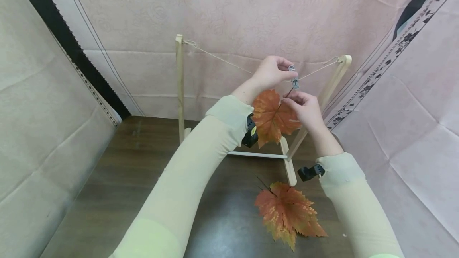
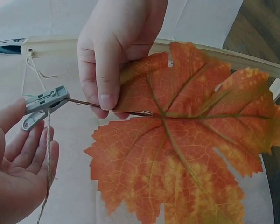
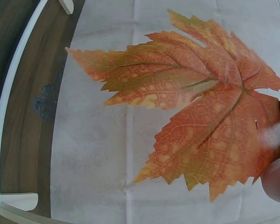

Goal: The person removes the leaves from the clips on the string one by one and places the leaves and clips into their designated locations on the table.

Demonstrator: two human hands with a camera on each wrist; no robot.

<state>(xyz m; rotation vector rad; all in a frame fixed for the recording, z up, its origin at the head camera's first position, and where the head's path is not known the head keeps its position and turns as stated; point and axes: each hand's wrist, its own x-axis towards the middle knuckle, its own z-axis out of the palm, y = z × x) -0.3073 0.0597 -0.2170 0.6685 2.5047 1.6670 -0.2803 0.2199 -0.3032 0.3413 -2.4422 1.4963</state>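
Observation:
Between the thumb and fingers of my left hand (image 1: 274, 73) is a grey clothespin (image 2: 46, 102), held at the string (image 2: 48, 154). My right hand (image 1: 305, 108) pinches the thin brown stem (image 2: 86, 102) of an orange artificial maple-like leaf (image 2: 177, 126), close to where the stem meets the blade. The stem's free end reaches the tip of the clothespin; whether it is clamped I cannot tell. In the right wrist view the leaf (image 3: 210, 98) spreads out from the fingertips at the right edge. A second orange-yellow leaf (image 1: 288, 214) lies on the table below.
The string is tied between two upright wooden posts, left (image 1: 180, 86) and right (image 1: 335, 77). A white rod (image 1: 256, 155) joins the frame low down, near a wooden foot (image 1: 289, 166). Pale cloth (image 1: 143, 19) surrounds the brown table (image 1: 118, 186).

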